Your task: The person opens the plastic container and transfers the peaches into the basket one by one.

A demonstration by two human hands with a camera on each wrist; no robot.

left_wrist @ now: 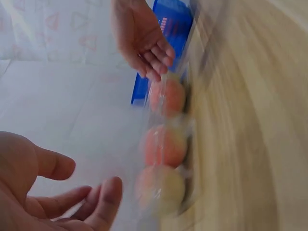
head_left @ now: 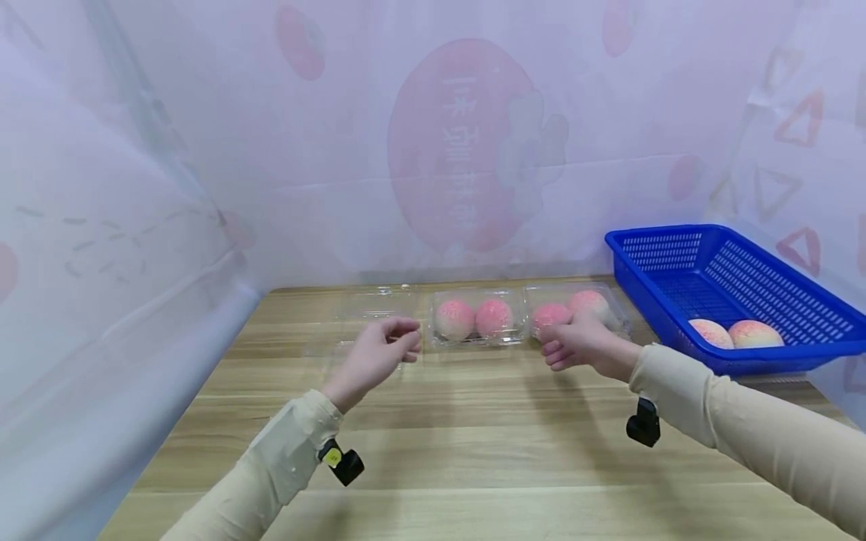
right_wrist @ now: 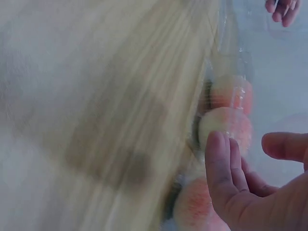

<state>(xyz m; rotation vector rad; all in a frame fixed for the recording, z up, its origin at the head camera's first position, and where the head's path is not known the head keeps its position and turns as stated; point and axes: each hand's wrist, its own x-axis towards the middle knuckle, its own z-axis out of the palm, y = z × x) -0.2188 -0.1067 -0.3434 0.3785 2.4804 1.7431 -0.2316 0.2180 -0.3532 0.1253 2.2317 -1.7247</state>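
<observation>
My left hand hovers with relaxed, slightly bent fingers and nothing in them, in front of an open clear plastic box at the left. A second clear box in the middle holds two pink-and-cream peaches. My right hand hangs before a third clear box with two more peaches, partly covering it. In the right wrist view the fingers and thumb stand apart, holding nothing. The left wrist view, somewhat blurred, also shows both hands with nothing gripped.
A blue plastic basket stands at the right, with two peaches near its front end. The boxes line the back of the wooden table. Printed white sheets hang behind and at both sides.
</observation>
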